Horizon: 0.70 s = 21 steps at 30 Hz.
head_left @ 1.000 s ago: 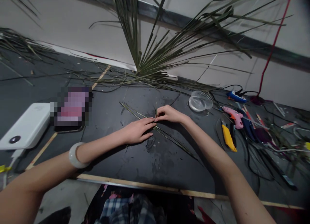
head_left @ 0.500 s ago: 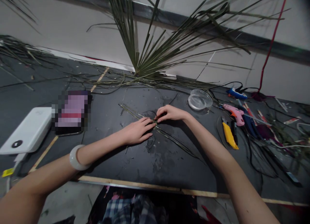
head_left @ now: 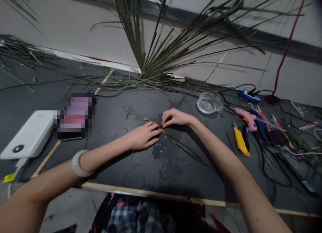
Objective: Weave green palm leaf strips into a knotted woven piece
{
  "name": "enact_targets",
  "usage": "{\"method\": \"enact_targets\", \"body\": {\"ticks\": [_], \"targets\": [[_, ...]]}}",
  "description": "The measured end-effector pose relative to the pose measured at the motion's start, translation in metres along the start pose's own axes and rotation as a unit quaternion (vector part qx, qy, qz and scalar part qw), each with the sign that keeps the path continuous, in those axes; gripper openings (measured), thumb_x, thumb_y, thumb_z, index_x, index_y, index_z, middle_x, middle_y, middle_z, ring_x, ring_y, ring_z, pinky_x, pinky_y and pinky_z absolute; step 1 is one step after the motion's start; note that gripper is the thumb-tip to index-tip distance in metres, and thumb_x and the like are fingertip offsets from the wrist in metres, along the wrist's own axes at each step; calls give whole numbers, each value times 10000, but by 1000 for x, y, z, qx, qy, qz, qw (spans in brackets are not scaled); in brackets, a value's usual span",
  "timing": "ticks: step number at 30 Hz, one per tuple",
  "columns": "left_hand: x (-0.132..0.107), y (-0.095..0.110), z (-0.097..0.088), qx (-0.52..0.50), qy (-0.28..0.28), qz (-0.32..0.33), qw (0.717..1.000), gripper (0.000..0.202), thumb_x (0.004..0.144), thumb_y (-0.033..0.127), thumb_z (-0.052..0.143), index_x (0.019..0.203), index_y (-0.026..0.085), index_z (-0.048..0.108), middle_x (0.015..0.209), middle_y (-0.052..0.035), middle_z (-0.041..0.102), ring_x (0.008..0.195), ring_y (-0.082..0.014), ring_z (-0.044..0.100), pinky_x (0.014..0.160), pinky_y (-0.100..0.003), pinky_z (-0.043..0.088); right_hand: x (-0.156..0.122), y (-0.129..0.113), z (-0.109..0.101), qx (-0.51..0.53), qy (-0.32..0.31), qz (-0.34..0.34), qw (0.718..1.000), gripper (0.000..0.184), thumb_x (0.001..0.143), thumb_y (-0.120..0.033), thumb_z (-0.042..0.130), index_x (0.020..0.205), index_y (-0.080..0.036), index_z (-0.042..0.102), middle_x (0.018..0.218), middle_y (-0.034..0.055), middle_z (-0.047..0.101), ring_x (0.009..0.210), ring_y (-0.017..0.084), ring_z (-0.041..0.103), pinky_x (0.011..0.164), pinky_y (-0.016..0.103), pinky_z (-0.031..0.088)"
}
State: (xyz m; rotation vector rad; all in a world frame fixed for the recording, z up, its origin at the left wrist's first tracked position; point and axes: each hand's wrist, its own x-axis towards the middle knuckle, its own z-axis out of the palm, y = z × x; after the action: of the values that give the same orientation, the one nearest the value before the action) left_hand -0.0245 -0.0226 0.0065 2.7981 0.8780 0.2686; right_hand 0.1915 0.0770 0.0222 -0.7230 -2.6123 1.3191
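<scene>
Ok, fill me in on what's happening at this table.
The person's left hand rests palm down over thin green leaf strips on a dark grey table, while the right hand pinches at them just beside it. The strips' ends stick out past the hands. Behind, a fan of narrow green leaves rises near the wall; a pink glue gun lies to the right.

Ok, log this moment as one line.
left hand: flat, fingers on strips | right hand: fingers curled at strips | phone: left side | glue gun: right side
</scene>
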Motion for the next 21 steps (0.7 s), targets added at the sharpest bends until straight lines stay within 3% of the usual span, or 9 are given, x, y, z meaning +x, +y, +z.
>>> {"method": "enact_targets", "body": {"ticks": [12, 17, 21], "targets": [[-1, 2, 0, -18, 16, 1, 1000, 377, 954, 307, 393, 1282, 145, 485, 1334, -137, 430, 1227, -268, 391, 1003, -405, 408, 1, -13, 13, -34, 69, 112, 991, 84, 670, -219, 736, 688, -153, 688, 677, 0, 679, 658, 126, 603, 628, 227, 421], [-1, 0, 2, -16, 11, -6, 1000, 387, 959, 328, 386, 1286, 147, 487, 1298, -123, 489, 1229, -272, 394, 1025, -411, 386, -16, -18, 22, -77, 141, 43, 986, 70, 781, -194, 655, 765, -141, 696, 802, 48, 683, 774, 152, 618, 745, 271, 466], [-2, 1, 1, -8, 8, -3, 1000, 397, 964, 334, 375, 1289, 135, 484, 1314, -128, 481, 1237, -271, 393, 1031, -409, 384, -38, -24, 42, -170, 220, -6, 961, 211, 884, -152, 497, 962, -147, 693, 968, 98, 671, 953, 196, 580, 872, 360, 471]]}}
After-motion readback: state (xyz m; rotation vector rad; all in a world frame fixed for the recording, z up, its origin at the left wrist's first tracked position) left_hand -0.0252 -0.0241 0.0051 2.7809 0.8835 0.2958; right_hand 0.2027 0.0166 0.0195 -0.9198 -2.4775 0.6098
